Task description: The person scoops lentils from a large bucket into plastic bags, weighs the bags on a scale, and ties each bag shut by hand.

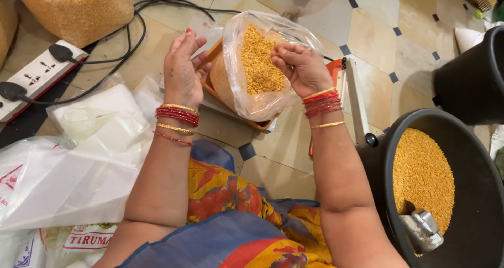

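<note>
Clear plastic bag [257, 74] part-filled with yellow split lentils (unsealed); right hand [302, 68] pinches its rim, left hand [182, 71] open, empty beside it.

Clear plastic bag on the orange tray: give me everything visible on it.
The clear plastic bag is thin, glossy and crinkled, part-filled with small yellow split grains. It stands open-mouthed on an orange tray on the tiled floor. The right hand pinches its rim on one side; the left hand is at the other side, fingers spread, contact unclear.
</note>
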